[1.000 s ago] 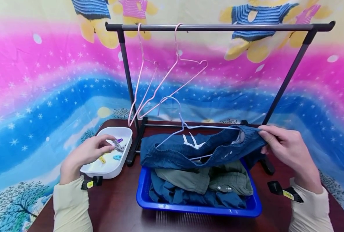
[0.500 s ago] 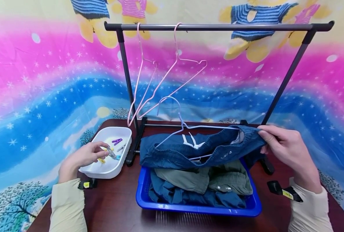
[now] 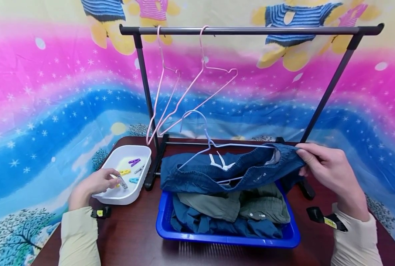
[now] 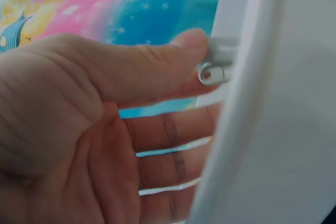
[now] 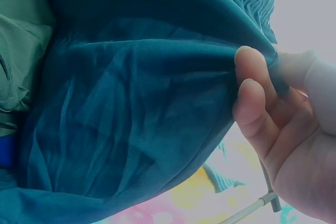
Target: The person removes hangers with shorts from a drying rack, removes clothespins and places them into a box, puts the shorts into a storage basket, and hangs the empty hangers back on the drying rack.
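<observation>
In the head view, my left hand (image 3: 95,183) is over the white tray (image 3: 144,151), pinching a greyish clothespin (image 3: 122,182) between thumb and fingertip. The left wrist view shows the round end of this clothespin (image 4: 211,74) near the thumb tip; the tray's wall (image 4: 252,77) hides the rest. My right hand (image 3: 331,170) pinches the right end of the elastic waistband of navy pants (image 3: 267,177) with a white drawstring. Inside the waistband sits a pale blue hanger (image 3: 208,134), its hook standing up. In the right wrist view, fingertips (image 5: 251,64) press the pants' cloth.
A blue basket (image 3: 228,240) under the pants holds olive (image 3: 210,207) and navy clothes. Behind stands a black rack (image 3: 267,31) with two pink hangers (image 3: 180,101) at its left. The tray also holds purple (image 3: 135,162), yellow (image 3: 125,172) and blue (image 3: 134,180) clothespins.
My left hand has lowered slightly toward the near left of the tray with the greyish clothespin, uncovering other clothespins. The right hand and the pants have stayed put.
</observation>
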